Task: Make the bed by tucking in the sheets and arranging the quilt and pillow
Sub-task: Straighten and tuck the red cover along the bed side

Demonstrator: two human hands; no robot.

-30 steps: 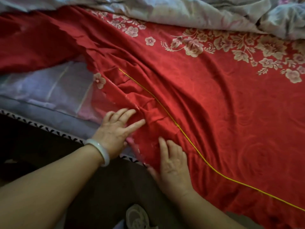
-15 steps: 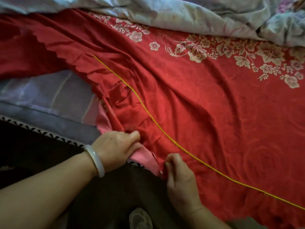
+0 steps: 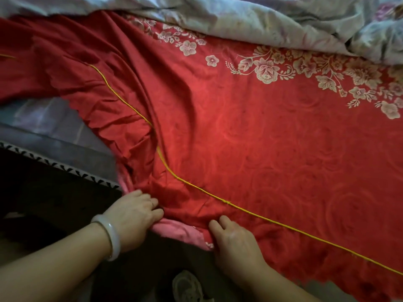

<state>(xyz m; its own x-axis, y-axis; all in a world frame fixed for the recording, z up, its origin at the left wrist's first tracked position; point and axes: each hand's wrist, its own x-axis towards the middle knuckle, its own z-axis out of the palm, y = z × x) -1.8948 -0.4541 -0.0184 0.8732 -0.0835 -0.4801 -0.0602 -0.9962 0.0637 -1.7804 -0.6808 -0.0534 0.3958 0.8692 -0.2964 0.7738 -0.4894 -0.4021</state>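
Right now your left hand [image 3: 133,216] curls its fingers into a bunched fold of the red sheet [image 3: 250,149] at the near edge of the bed, just beside the pink underside [image 3: 178,232] showing there. Your right hand [image 3: 236,241] lies on the same sheet, near the left hand but apart from it; whether it pinches the cloth I cannot tell. A yellow cord [image 3: 261,217] slants across the sheet beyond your fingers. The pale quilt [image 3: 239,20] lies heaped along the far side. Lilac mattress [image 3: 54,127] shows at left. A pale bangle [image 3: 113,236] circles your left wrist.
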